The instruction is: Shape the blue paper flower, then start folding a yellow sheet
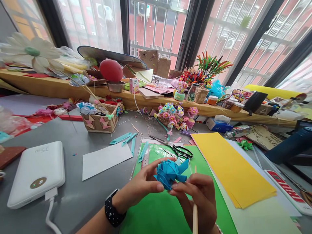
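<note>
A blue folded-paper flower [168, 174] sits between my two hands, over green paper. My left hand [143, 180], wearing a dotted watch band, has its thumb and fingers closed around the flower's left side. With a pale wooden stick [195, 214] held between its fingers, my right hand [201, 195] also pinches the flower's lower edge at its fingertips. Two blue strips stick out of the flower to the right. Black-handled scissors [181, 151] lie just beyond the flower. The green paper [148, 214] spreads beneath both hands.
White paper [104, 161] and several light-blue folded strips [120, 138] lie left of the hands. A white power bank [39, 175] with a cable is farther left. Yellow paper [229, 169] lies right. A cardboard basket [99, 122] and craft flowers [172, 115] stand behind.
</note>
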The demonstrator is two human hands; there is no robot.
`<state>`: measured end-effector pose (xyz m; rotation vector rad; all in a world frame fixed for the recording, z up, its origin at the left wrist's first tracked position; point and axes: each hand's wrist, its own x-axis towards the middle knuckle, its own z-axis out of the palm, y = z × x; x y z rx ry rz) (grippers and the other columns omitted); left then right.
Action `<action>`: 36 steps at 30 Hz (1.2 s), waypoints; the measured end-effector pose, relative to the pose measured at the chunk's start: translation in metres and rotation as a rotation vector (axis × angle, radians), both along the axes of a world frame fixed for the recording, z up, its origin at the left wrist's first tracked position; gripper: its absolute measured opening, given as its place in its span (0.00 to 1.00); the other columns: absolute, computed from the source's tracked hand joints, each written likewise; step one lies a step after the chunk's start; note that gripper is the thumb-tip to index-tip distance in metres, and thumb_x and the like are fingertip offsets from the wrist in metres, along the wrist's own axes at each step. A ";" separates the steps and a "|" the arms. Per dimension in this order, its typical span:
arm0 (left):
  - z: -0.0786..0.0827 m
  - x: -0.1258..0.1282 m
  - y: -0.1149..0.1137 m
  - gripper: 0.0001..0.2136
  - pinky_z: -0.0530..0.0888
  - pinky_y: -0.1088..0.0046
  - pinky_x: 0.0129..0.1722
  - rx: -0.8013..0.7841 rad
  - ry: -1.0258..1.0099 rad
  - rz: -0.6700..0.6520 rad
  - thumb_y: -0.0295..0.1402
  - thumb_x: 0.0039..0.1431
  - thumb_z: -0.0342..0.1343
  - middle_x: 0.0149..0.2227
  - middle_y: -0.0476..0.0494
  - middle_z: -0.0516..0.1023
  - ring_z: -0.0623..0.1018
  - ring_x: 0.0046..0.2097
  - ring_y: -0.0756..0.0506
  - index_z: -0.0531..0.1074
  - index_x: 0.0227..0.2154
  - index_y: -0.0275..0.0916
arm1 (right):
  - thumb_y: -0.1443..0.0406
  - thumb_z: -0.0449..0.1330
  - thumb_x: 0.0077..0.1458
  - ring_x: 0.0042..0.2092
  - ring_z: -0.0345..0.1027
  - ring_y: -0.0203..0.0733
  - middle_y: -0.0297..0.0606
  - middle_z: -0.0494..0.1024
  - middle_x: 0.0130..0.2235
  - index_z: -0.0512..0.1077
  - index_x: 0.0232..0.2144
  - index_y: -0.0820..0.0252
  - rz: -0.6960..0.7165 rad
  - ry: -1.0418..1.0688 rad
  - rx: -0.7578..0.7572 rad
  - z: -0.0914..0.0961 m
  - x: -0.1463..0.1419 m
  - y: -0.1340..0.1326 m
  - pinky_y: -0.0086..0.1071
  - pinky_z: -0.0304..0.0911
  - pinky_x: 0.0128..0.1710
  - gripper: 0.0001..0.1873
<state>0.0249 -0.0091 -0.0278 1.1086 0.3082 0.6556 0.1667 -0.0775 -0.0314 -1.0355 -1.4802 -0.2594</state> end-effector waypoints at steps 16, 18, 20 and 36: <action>0.002 0.009 -0.006 0.24 0.67 0.75 0.44 -0.119 -0.167 -0.021 0.37 0.43 0.65 0.41 0.47 0.77 0.74 0.42 0.47 0.70 0.46 0.44 | 0.71 0.59 0.52 0.27 0.62 0.32 0.31 0.63 0.28 0.70 0.29 0.56 0.175 0.228 -0.128 -0.003 -0.007 -0.003 0.25 0.61 0.23 0.05; 0.002 0.009 -0.006 0.25 0.67 0.75 0.43 -0.117 -0.178 -0.018 0.36 0.42 0.65 0.41 0.48 0.77 0.75 0.42 0.47 0.70 0.46 0.44 | 0.71 0.59 0.51 0.26 0.63 0.32 0.31 0.64 0.27 0.70 0.28 0.57 0.225 0.182 -0.183 0.003 -0.001 -0.002 0.24 0.61 0.22 0.04; 0.001 0.008 -0.006 0.25 0.67 0.76 0.43 -0.115 -0.182 -0.019 0.36 0.43 0.65 0.42 0.48 0.76 0.74 0.43 0.48 0.69 0.47 0.45 | 0.71 0.59 0.51 0.25 0.63 0.31 0.30 0.65 0.26 0.70 0.26 0.58 0.259 0.117 -0.213 0.008 0.004 -0.002 0.23 0.61 0.22 0.05; 0.002 0.008 0.000 0.24 0.71 0.73 0.38 0.075 -0.059 0.254 0.31 0.40 0.66 0.40 0.46 0.76 0.75 0.39 0.45 0.71 0.44 0.45 | 0.61 0.58 0.53 0.22 0.62 0.32 0.33 0.67 0.23 0.67 0.24 0.60 0.125 -0.037 -0.198 0.010 0.009 0.008 0.23 0.58 0.18 0.10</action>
